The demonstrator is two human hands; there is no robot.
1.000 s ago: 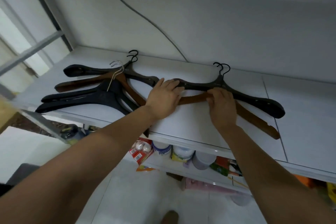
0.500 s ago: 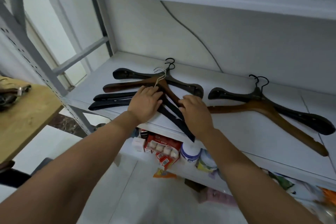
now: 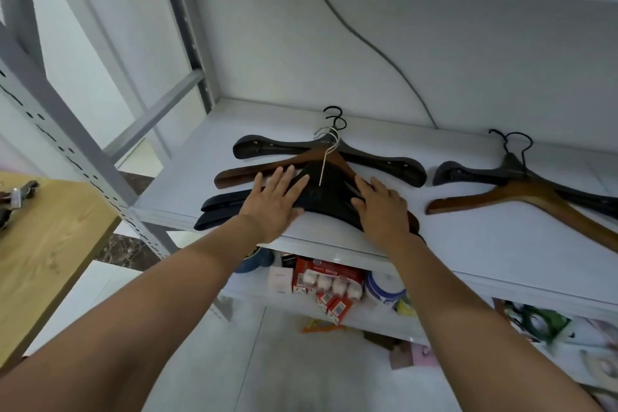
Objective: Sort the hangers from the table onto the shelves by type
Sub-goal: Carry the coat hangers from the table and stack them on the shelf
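Note:
On the white shelf (image 3: 485, 244) lie two groups of hangers. The left pile has a black wide-shouldered hanger (image 3: 384, 160) at the back, a brown wooden hanger (image 3: 267, 169) with a silver hook, and dark navy hangers (image 3: 321, 197) stacked in front. My left hand (image 3: 274, 201) rests flat on the left arms of the navy hangers, fingers spread. My right hand (image 3: 381, 207) lies flat on their right arms. To the right, a brown wooden hanger (image 3: 541, 201) lies over a black hanger (image 3: 468, 172).
A grey perforated steel upright (image 3: 83, 150) frames the shelf's left side. A wooden table (image 3: 50, 244) stands at the left with dark items on it. The lower shelf holds red boxes (image 3: 327, 281), jars and clutter. A cable (image 3: 378, 53) runs down the back wall.
Both hands left the right-hand pair of hangers and moved left onto the navy hangers in the left pile, pressing them flat. The view shifted left.

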